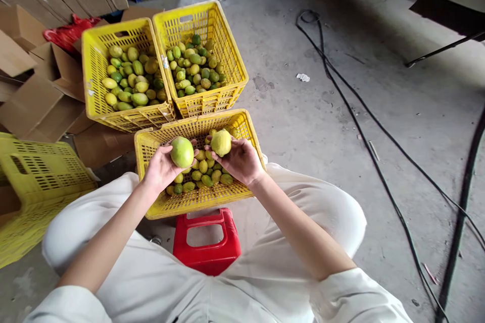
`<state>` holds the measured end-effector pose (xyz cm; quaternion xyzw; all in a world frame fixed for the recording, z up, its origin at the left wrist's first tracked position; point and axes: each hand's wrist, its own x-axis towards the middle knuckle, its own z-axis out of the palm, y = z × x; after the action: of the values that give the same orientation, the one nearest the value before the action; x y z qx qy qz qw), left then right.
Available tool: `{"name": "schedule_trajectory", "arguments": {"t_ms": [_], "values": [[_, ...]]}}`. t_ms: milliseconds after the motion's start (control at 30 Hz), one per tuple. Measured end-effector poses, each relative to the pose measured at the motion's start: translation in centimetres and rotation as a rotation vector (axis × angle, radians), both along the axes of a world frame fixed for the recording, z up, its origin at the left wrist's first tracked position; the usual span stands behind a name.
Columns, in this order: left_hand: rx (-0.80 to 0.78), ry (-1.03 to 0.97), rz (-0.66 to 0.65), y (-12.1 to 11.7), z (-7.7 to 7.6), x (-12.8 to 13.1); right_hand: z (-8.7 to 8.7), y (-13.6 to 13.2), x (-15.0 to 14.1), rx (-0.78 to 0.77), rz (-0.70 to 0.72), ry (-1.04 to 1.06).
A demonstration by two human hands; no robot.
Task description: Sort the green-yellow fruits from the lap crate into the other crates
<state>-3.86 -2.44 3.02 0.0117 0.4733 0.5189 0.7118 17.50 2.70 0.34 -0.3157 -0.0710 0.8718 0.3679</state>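
My left hand (161, 166) holds a round green lemon (182, 152), with the fingers curled under and around it. In my right hand (244, 161) rests a yellow lemon (221, 143), gripped by the fingers with the palm turned up. Both hands are above the near yellow crate (197, 207), inside its rim. Below them, several smaller green and yellow lemons (206, 180) lie in that crate; my hands hide part of the pile.
Behind it stand a left yellow crate (89, 75) and a right yellow crate (237, 68), both holding lemons. Cardboard boxes (38, 106) and another yellow crate (41, 171) are at left. A red stool (206, 257) is between my knees. Black cables (364, 146) cross the floor at right.
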Motion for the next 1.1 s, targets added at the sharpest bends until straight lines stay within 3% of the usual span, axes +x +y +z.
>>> {"name": "schedule_trajectory", "arguments": {"t_ms": [233, 433, 667, 767, 900, 1000, 1100], "values": [[0.029, 0.053, -0.206, -0.7, -0.5, 0.2, 0.1, -0.7, -0.5, 0.091, 0.036, -0.107], [-0.157, -0.009, -0.093, -0.6, 0.7, 0.6, 0.0, -1.0, -0.3, 0.137, 0.11, -0.21], [-0.107, 0.014, -0.033, -0.3, 0.1, 0.8, -0.4, -0.5, -0.3, 0.057, 0.089, -0.066], [-0.173, 0.083, 0.01, -0.1, -0.4, 1.0, -1.7, -0.6, -0.1, -0.03, 0.096, -0.118], [-0.427, 0.158, 0.031, 0.0, -1.1, 0.8, -4.3, -0.6, -0.1, -0.211, 0.054, -0.309], [-0.537, 0.17, 0.025, -0.1, -1.5, 0.4, -4.7, 1.3, -1.1, -0.242, 0.064, -0.341], [-0.522, 0.159, 0.03, -0.5, -1.8, 0.1, -2.7, 5.5, -3.0, -0.201, 0.022, -0.317]]}}
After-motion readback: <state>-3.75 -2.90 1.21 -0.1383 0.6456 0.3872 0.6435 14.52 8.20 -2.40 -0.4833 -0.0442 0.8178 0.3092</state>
